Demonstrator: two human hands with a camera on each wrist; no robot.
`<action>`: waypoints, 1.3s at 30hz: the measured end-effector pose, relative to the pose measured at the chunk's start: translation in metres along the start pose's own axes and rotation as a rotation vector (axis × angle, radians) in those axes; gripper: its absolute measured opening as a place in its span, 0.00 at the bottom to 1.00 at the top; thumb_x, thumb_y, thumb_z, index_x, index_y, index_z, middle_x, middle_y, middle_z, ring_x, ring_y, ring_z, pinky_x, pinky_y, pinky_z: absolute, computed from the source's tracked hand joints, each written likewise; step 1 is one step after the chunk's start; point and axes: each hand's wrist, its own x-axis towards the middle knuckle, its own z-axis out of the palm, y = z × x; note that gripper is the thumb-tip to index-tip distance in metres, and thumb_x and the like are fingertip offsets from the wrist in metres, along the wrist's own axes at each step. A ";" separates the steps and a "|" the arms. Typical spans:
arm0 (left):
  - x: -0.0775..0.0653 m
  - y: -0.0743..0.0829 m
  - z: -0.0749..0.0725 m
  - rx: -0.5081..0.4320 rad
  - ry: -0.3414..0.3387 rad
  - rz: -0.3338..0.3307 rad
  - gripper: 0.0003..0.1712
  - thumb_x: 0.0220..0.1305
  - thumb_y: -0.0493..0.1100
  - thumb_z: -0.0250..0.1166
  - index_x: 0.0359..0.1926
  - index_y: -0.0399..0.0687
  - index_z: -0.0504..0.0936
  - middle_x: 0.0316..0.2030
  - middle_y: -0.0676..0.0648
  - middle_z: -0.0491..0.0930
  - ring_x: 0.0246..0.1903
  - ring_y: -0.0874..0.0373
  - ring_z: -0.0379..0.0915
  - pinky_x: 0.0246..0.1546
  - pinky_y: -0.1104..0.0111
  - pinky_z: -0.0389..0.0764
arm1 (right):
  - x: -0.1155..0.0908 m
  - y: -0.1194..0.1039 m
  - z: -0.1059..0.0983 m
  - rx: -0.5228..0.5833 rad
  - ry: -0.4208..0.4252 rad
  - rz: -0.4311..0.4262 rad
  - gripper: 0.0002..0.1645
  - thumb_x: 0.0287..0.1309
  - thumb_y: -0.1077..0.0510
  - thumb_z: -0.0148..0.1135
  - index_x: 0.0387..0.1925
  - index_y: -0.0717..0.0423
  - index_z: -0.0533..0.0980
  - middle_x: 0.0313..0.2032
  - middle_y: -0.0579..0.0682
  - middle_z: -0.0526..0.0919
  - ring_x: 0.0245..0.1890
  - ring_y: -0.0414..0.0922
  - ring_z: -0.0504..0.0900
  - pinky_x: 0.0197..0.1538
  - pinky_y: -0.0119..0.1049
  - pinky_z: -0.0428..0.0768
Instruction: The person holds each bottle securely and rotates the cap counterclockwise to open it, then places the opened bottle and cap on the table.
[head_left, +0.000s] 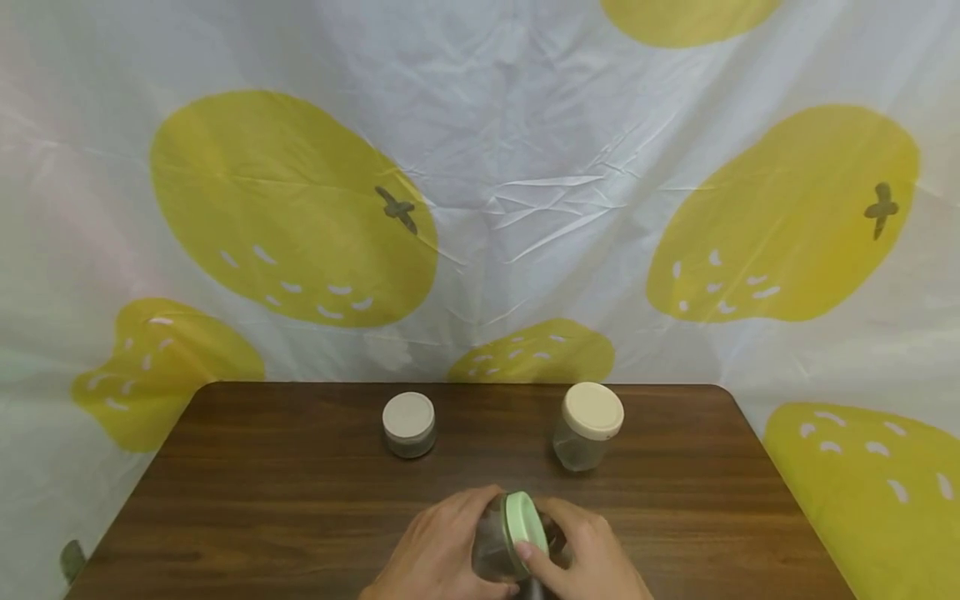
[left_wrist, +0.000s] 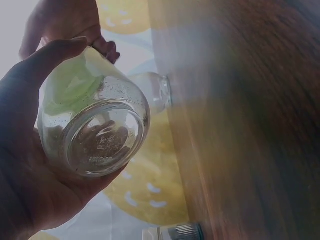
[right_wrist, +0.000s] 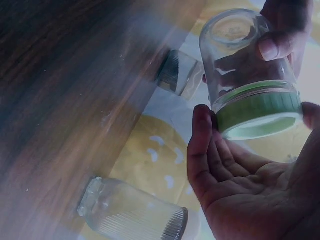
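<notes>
In the head view, my left hand (head_left: 438,546) grips a clear glass jar (head_left: 490,546) around its body, low over the table near the front. The jar is tipped on its side, its light green lid (head_left: 527,523) facing right. My right hand (head_left: 596,554) holds that lid by its edge, thumb on the near side. The left wrist view shows the jar's round glass base (left_wrist: 105,142) with the left fingers wrapped about the wall. From the right wrist, the ribbed green lid (right_wrist: 257,114) sits over the jar's mouth, between thumb and fingertips. Through the glass, no contents show.
Farther back on the brown wooden table (head_left: 300,483) stand two other lidded glass jars. A short one with a white lid (head_left: 409,415) is at the left, a taller one with a cream lid (head_left: 593,410) at the right. Behind hangs a lemon-print cloth (head_left: 525,250).
</notes>
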 end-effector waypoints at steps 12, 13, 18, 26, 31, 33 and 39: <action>0.000 -0.002 0.001 -0.005 0.000 -0.013 0.52 0.39 0.63 0.85 0.65 0.52 0.77 0.54 0.55 0.85 0.49 0.63 0.83 0.48 0.65 0.87 | -0.001 0.007 -0.001 -0.083 -0.026 -0.100 0.43 0.57 0.49 0.74 0.72 0.57 0.72 0.56 0.38 0.82 0.48 0.30 0.80 0.48 0.35 0.85; 0.000 -0.002 0.001 -0.006 -0.001 -0.015 0.52 0.39 0.63 0.85 0.65 0.53 0.77 0.54 0.56 0.85 0.49 0.64 0.83 0.48 0.65 0.87 | -0.001 0.007 -0.002 -0.080 -0.033 -0.100 0.43 0.59 0.48 0.73 0.73 0.56 0.71 0.56 0.38 0.82 0.49 0.30 0.80 0.48 0.35 0.85; 0.001 -0.002 0.000 -0.006 0.001 -0.020 0.52 0.38 0.63 0.85 0.65 0.54 0.77 0.53 0.57 0.85 0.49 0.64 0.83 0.48 0.65 0.86 | -0.002 0.007 -0.002 -0.070 -0.055 -0.078 0.43 0.66 0.45 0.71 0.77 0.50 0.68 0.58 0.38 0.82 0.50 0.30 0.81 0.50 0.36 0.85; 0.002 -0.001 -0.002 -0.004 -0.010 -0.017 0.52 0.38 0.63 0.85 0.65 0.53 0.77 0.52 0.57 0.85 0.48 0.65 0.82 0.46 0.66 0.86 | 0.001 0.005 0.000 -0.057 0.038 0.017 0.35 0.68 0.49 0.68 0.72 0.58 0.73 0.55 0.47 0.86 0.46 0.35 0.85 0.44 0.35 0.86; 0.002 -0.001 0.000 0.002 -0.002 -0.006 0.52 0.37 0.63 0.86 0.64 0.55 0.76 0.51 0.59 0.84 0.47 0.66 0.81 0.46 0.67 0.86 | 0.008 -0.010 -0.002 -0.135 0.060 0.373 0.21 0.70 0.37 0.64 0.43 0.50 0.87 0.31 0.40 0.88 0.28 0.31 0.82 0.31 0.32 0.81; 0.002 0.000 0.000 0.003 0.003 0.003 0.52 0.37 0.62 0.86 0.64 0.55 0.76 0.51 0.59 0.84 0.47 0.66 0.81 0.47 0.67 0.86 | 0.009 -0.016 -0.002 -0.195 0.024 0.498 0.27 0.69 0.29 0.60 0.30 0.43 0.85 0.23 0.36 0.84 0.23 0.31 0.78 0.28 0.33 0.76; 0.002 0.001 0.003 0.035 0.026 0.029 0.52 0.35 0.63 0.86 0.63 0.55 0.77 0.51 0.59 0.85 0.48 0.65 0.83 0.47 0.67 0.86 | 0.010 -0.022 0.002 -0.258 -0.003 0.569 0.32 0.64 0.22 0.58 0.18 0.39 0.78 0.17 0.34 0.77 0.19 0.35 0.73 0.25 0.35 0.70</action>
